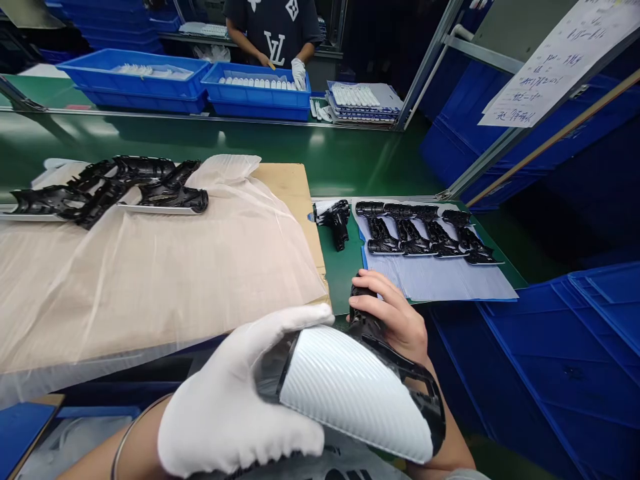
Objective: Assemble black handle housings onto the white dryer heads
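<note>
Close in front of me is a glossy black plastic housing with a white ribbed cover, tilted, its ribbed side facing up. My left hand, in a white glove, grips its left end between thumb and fingers. My bare right hand wraps round the narrower black part at its far side; some of those fingers are hidden behind it. Beyond my right hand, a small black gun-shaped part lies on the green bench. Several black housings stand in rows on a stack of pale sheets at the right.
Several black housings lie piled on a sheet-covered board at left. Across the bench, a co-worker's gloved hand is at a blue tray of white parts. Blue crates stand right; a metal post rises beside the bench.
</note>
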`<move>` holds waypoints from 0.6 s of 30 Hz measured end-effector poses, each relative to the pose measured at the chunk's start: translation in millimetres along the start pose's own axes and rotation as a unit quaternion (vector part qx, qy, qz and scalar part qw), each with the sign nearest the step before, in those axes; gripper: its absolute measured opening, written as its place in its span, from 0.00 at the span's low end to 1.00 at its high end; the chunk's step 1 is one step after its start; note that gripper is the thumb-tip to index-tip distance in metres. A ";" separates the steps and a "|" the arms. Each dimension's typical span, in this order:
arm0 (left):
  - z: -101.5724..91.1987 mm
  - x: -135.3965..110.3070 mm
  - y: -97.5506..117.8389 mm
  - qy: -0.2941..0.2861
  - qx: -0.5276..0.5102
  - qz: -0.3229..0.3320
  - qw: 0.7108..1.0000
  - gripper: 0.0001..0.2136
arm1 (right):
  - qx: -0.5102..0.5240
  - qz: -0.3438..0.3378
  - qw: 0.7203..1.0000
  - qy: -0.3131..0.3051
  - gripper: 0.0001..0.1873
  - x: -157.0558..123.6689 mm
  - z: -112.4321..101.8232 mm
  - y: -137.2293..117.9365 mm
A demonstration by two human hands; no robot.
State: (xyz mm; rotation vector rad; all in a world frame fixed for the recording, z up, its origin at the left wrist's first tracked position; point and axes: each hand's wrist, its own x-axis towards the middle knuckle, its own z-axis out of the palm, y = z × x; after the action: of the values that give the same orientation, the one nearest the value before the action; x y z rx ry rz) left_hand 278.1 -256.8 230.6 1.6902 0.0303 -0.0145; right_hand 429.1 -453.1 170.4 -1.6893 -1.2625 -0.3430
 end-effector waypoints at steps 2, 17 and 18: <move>-0.8 0.0 0.4 0.005 -0.013 -0.003 1.000 0.40 | -0.008 -0.010 1.000 0.011 0.21 2.9 -2.4 -1.7; -3.9 -2.7 -8.7 -0.005 -0.103 0.000 0.995 0.42 | -0.153 -0.068 0.981 0.099 0.25 15.4 -15.3 -13.4; -4.4 -1.9 -9.0 -0.011 -0.106 0.001 0.994 0.42 | -0.170 -0.076 0.976 0.110 0.25 14.3 -16.1 -16.0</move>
State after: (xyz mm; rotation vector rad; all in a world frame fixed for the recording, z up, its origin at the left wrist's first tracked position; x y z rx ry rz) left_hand 275.9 -251.4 222.2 1.4784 0.0119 -0.0275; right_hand 426.5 -457.9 196.7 -1.7816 -1.2173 -0.8563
